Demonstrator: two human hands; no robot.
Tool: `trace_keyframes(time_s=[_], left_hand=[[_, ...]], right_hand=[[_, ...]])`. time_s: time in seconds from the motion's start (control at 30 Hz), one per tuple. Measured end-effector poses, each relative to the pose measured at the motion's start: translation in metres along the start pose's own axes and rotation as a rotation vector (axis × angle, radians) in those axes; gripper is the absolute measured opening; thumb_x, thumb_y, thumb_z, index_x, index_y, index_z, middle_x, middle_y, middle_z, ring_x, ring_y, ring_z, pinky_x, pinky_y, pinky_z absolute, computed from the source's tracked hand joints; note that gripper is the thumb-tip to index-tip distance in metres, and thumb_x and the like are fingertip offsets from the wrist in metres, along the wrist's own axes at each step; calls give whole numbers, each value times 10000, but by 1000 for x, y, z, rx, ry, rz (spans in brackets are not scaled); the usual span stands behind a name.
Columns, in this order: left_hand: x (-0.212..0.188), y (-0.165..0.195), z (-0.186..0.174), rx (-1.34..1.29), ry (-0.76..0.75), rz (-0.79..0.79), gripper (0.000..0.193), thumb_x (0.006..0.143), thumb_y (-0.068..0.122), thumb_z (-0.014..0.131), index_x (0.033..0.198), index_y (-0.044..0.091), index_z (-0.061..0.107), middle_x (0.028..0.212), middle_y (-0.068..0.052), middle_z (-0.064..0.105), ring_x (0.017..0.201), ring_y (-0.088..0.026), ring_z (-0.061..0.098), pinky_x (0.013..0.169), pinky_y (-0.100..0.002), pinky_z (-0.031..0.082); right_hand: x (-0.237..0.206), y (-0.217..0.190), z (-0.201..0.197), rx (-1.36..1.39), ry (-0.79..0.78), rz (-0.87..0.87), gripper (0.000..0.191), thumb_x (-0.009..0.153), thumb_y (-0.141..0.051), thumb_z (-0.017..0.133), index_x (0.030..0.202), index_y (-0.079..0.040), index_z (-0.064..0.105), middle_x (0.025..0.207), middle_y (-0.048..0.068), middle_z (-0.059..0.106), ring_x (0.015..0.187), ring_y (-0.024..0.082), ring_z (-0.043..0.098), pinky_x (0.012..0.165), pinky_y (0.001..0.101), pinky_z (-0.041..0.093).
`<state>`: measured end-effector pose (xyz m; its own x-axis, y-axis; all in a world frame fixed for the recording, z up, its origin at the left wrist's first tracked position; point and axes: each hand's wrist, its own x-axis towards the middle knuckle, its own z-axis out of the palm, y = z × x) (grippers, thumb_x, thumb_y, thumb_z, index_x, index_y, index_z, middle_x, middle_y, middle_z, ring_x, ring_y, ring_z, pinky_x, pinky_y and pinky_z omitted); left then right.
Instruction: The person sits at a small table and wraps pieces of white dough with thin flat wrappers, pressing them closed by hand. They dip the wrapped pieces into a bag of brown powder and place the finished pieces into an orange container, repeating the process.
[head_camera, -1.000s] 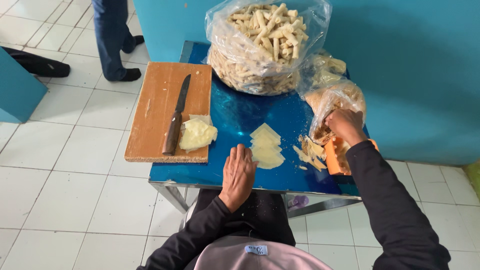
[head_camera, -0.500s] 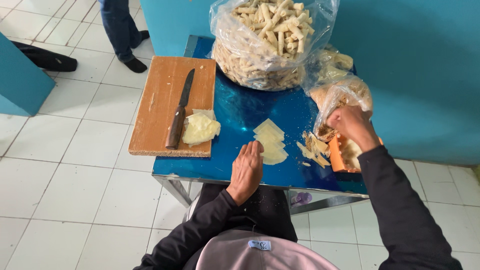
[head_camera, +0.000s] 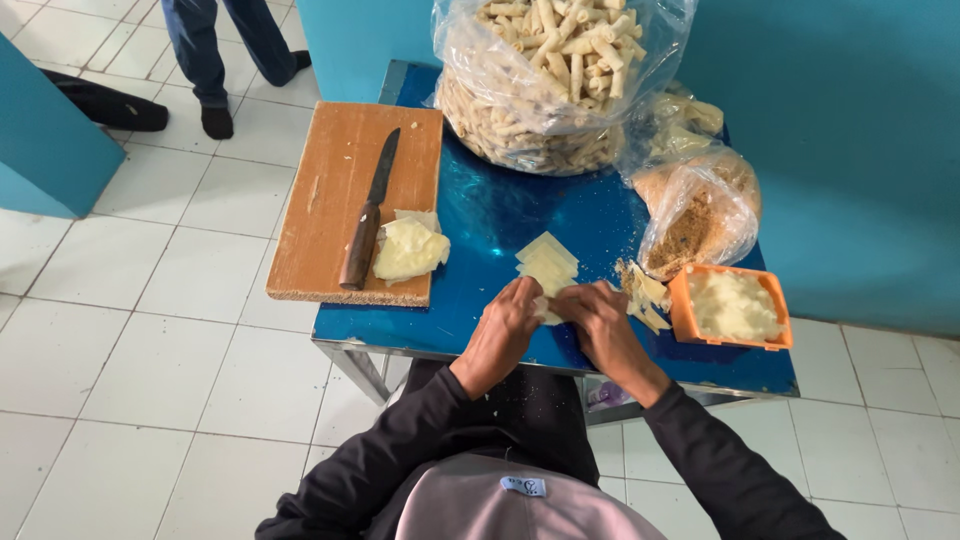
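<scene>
Pale yellow wrapper stack (head_camera: 547, 262) sits mid blue table (head_camera: 480, 215), left hand (head_camera: 508, 322) and right hand (head_camera: 592, 310) both pinching its near edge, orange tub (head_camera: 731, 307) just right.

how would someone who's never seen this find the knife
Start at the blue metal table; on its left end lies a tan wooden cutting board. The dark-bladed knife with a brown wooden handle lies lengthwise on that board, just left of a pale yellow lump of dough. It is the only long, dark, thin thing there.
</scene>
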<state>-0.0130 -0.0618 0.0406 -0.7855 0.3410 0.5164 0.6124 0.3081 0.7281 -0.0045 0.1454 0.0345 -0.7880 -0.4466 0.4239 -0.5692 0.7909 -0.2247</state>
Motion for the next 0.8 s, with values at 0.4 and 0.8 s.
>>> trace_keyframes(time_s=[0.4,0.8], left_hand=[[0,-6,-5,239,-135,133,195,910,-20,580,1099,-65,577,1084,-189,582,1046,-367,571,869,-422,514],[-1,2,-7,217,-129,142,206,885,-46,579,1085,-65,623,1057,-175,572,1007,-363,558,852,-423,506]], right_hand=[[-43,-1,-22,-411,-41,22,347,876,-33,652,1168,-211,708,1258,-53,579,1079,216,483,875,475,336],[-22,-25,-2,-173,194,143,313,894,-330,747,1167,-177,742,1105,-19,596,1023,223,499,828,461,310]])
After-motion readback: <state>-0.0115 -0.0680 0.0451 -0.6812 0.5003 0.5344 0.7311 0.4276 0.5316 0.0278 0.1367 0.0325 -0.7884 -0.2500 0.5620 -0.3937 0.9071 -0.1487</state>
